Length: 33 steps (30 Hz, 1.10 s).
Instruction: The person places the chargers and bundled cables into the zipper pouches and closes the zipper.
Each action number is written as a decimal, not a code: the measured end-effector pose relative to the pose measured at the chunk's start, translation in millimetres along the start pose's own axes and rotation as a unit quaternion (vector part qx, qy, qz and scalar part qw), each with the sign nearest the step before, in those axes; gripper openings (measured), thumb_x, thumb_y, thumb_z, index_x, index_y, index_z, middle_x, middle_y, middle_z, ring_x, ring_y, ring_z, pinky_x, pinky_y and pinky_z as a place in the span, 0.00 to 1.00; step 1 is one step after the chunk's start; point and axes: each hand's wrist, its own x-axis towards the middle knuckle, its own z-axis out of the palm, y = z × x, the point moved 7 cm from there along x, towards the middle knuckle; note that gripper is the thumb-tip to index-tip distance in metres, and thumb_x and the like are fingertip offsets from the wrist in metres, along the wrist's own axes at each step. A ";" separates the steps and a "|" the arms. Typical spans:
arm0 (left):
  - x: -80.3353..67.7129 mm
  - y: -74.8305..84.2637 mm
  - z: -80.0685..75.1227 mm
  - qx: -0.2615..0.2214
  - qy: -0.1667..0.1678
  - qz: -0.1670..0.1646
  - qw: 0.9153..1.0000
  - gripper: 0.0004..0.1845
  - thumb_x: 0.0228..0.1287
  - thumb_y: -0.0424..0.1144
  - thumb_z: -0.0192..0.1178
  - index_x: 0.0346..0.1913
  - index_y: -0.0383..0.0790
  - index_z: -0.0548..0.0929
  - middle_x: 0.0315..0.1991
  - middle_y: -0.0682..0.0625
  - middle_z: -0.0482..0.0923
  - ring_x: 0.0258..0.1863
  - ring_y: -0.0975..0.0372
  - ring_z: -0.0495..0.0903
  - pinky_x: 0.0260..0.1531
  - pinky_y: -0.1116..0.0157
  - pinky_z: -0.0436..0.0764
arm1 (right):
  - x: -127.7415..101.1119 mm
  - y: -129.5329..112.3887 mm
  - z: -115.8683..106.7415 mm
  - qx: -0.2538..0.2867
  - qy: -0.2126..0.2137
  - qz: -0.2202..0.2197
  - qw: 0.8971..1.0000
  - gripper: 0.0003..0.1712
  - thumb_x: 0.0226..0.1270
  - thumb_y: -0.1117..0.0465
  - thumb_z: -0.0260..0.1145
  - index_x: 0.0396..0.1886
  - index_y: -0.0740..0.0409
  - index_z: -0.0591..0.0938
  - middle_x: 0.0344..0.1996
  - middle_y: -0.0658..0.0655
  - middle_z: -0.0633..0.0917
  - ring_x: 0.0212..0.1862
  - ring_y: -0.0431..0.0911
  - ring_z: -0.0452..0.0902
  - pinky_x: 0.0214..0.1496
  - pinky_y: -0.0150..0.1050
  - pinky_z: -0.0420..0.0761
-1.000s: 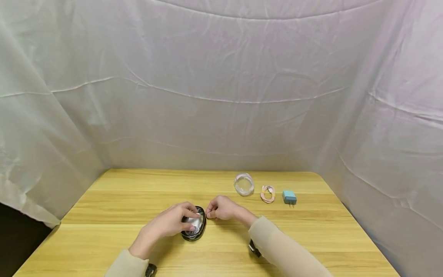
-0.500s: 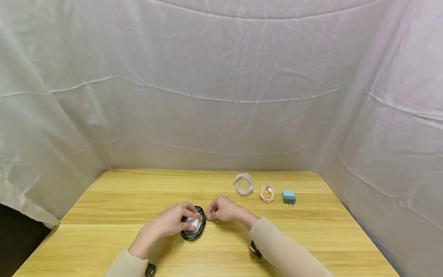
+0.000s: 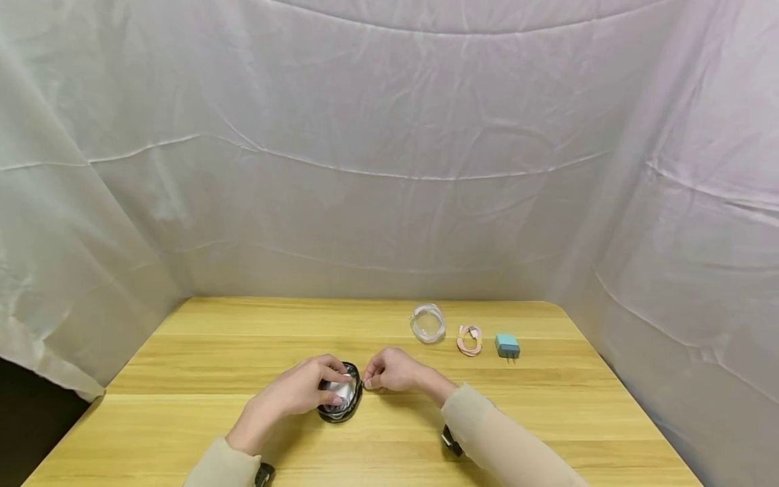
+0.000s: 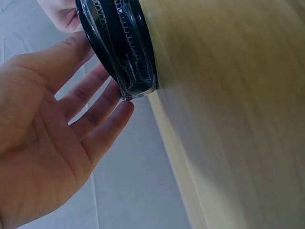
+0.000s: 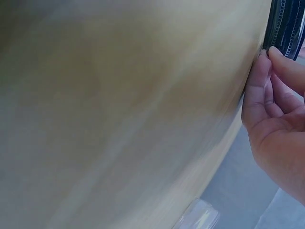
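A small oval zip pouch with black edges and a clear, shiny top lies on the wooden table. My left hand holds it from the left, thumb and fingers spread over its top and side. Silvery contents show through the top but are hard to make out. In the left wrist view, the black zipper runs along the pouch's side wall. At the pouch's right edge, my right hand pinches between thumb and index fingertip at the zipper; the pull itself is mostly hidden by the fingertips.
Behind and right of the hands lie a coiled clear cable, a coiled pink cable with a USB plug, and a blue plug adapter with its prongs toward me. Grey-white cloth surrounds the table behind and at both sides.
My right hand has shifted very slightly toward me along the pouch's right edge, its fingertips still pinched. The left hand and pouch stay practically where they were.
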 end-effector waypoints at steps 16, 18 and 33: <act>0.4 -0.8 1.0 -0.005 -0.003 -0.006 1.000 0.19 0.61 0.39 0.75 0.55 0.39 0.90 0.54 0.50 0.81 0.51 0.53 0.82 0.53 0.51 0.84 | -4.6 0.3 1.4 0.000 -0.006 -0.008 1.000 0.04 0.67 0.70 0.72 0.31 0.62 0.87 0.23 0.51 0.84 0.26 0.39 0.77 0.28 0.29 0.78; 0.2 -1.2 1.0 -0.003 -0.003 -0.008 1.000 0.19 0.61 0.39 0.75 0.55 0.39 0.90 0.54 0.50 0.81 0.51 0.53 0.82 0.53 0.51 0.84 | -5.0 0.2 1.7 0.003 -0.008 -0.007 1.000 0.04 0.67 0.70 0.72 0.31 0.62 0.87 0.23 0.51 0.84 0.26 0.39 0.77 0.28 0.28 0.77; -0.1 0.1 0.3 0.002 0.001 -0.008 1.000 0.19 0.59 0.40 0.76 0.54 0.40 0.90 0.53 0.50 0.82 0.51 0.53 0.82 0.53 0.49 0.84 | -7.2 0.7 3.1 0.011 -0.020 -0.008 1.000 0.04 0.66 0.71 0.72 0.31 0.62 0.87 0.23 0.51 0.84 0.26 0.40 0.77 0.28 0.29 0.78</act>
